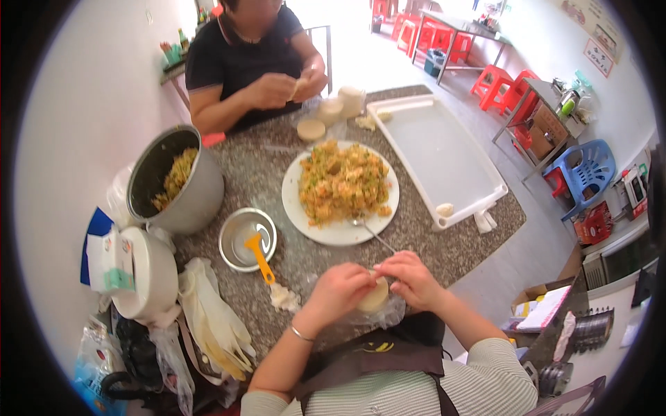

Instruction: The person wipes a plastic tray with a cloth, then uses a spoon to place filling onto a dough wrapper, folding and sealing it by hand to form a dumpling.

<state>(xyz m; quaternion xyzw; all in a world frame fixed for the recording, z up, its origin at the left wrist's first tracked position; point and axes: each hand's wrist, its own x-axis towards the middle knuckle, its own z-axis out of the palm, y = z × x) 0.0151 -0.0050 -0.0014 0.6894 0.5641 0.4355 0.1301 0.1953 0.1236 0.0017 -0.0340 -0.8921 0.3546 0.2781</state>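
Note:
My left hand (341, 287) and my right hand (414, 280) meet at the table's near edge, fingertips pinched together. Between them is a pale dough wrapper, mostly hidden by my fingers. Just beneath lies a stack of round dough wrappers (375, 298) on a clear plastic bag (390, 313). Beyond my hands, a white plate (292, 208) bears a heap of chopped filling (341, 182). A metal spoon (382, 241) leans on its rim, handle towards my right hand. To the left, an orange-handled tool (258, 256) rests in a steel bowl (223, 242).
A white tray (437, 151) on the right has a small dumpling (445, 209) in its near corner. Far left, a metal pot (205, 192) holds more filling. Rubber gloves (213, 312) hang at the left edge. Opposite, a person's hands (291, 87) hold dough beside more wrappers (311, 130).

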